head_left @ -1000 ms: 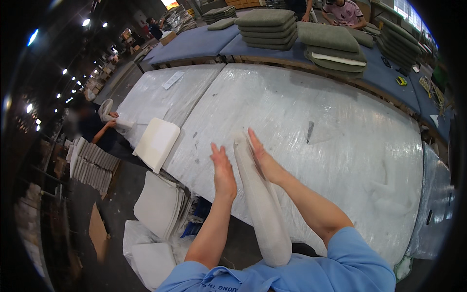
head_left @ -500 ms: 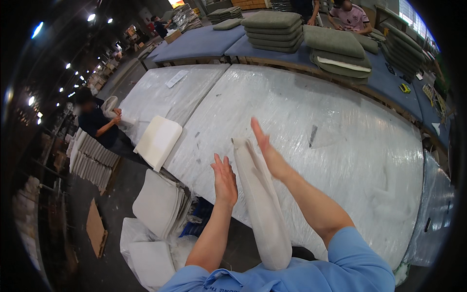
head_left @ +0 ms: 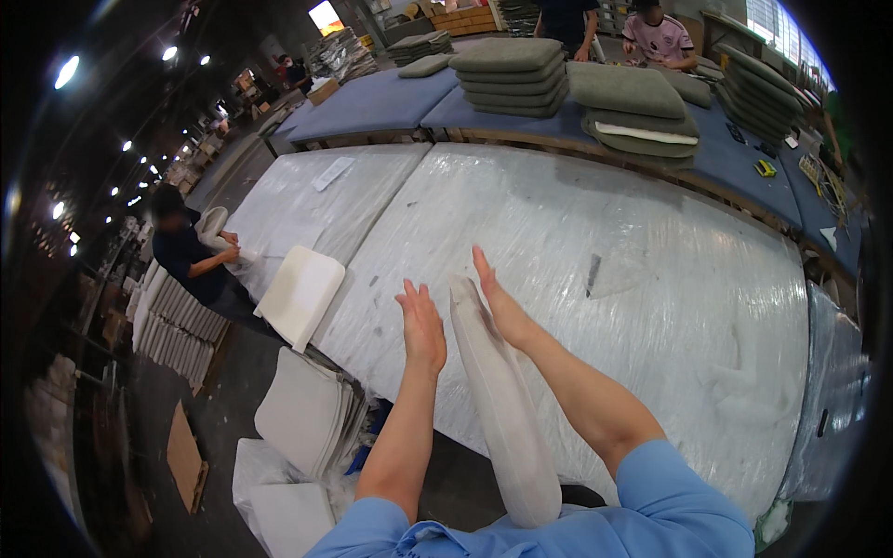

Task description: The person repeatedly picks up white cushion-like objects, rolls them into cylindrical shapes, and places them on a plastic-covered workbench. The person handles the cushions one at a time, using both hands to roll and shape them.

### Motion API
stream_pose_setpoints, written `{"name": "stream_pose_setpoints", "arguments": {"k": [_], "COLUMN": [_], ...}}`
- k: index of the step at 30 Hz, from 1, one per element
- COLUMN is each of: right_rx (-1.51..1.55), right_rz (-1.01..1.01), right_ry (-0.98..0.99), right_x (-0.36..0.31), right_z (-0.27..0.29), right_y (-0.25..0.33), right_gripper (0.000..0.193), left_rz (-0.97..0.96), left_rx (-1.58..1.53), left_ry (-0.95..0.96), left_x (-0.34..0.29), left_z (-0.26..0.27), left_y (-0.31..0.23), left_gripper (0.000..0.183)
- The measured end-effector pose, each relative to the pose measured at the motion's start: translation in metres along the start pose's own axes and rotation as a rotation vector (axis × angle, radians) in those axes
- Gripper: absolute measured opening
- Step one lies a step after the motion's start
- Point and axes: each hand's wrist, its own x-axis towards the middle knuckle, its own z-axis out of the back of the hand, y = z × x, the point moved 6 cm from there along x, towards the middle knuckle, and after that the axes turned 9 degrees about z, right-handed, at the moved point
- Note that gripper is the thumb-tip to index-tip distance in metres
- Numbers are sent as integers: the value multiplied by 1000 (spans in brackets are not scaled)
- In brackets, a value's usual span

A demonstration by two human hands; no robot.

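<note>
A pale off-white seat cushion (head_left: 502,418) stands on its edge in front of me, its near end against my body and its far end over the plastic-wrapped table (head_left: 633,391). My left hand (head_left: 423,330) is held to the left of it, fingers stretched out, with a gap between palm and cushion. On the other side, my right hand (head_left: 499,305) is flat and upright, its fingers straight, close along the cushion's upper right side. Whether the right palm touches the fabric I cannot tell. Neither hand grips anything.
Left of the table's middle lies a cream foam pad (head_left: 299,296). Below it are stacked white pads (head_left: 302,400). A co-worker (head_left: 195,251) handles pale fabric at the far left. Stacks of green cushions (head_left: 510,79) stand on a blue table (head_left: 372,100) beyond.
My left hand has shifted slightly up and left. My right hand has come down closer to the cushion's side. The view has tilted a little.
</note>
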Motion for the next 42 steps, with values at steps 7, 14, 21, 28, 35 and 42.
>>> {"name": "stream_pose_setpoints", "arguments": {"k": [7,14,21,28,35,42], "right_rx": [-43,-40,-1,-73,31,6], "right_rz": [15,94,54,45,36,-35], "right_ry": [-11,-2,-19,-12,-86,-1], "right_x": [-9,0,-9,-17,-62,-72], "right_z": [1,-3,-18,-2,-20,-20], "right_y": [-34,1,-16,2,-1,-8], "right_gripper": [82,80,79,85,100,98], "left_rz": [258,103,191,-34,49,-55], "left_rx": [311,51,289,72,247,201], "left_ry": [-49,-143,-11,-19,-85,-73], "left_x": [20,8,18,8,-17,-39], "left_z": [-54,-12,-38,-10,-46,3], "left_y": [20,12,3,-15,-1,-7], "left_gripper": [107,108,88,88,85,84]}}
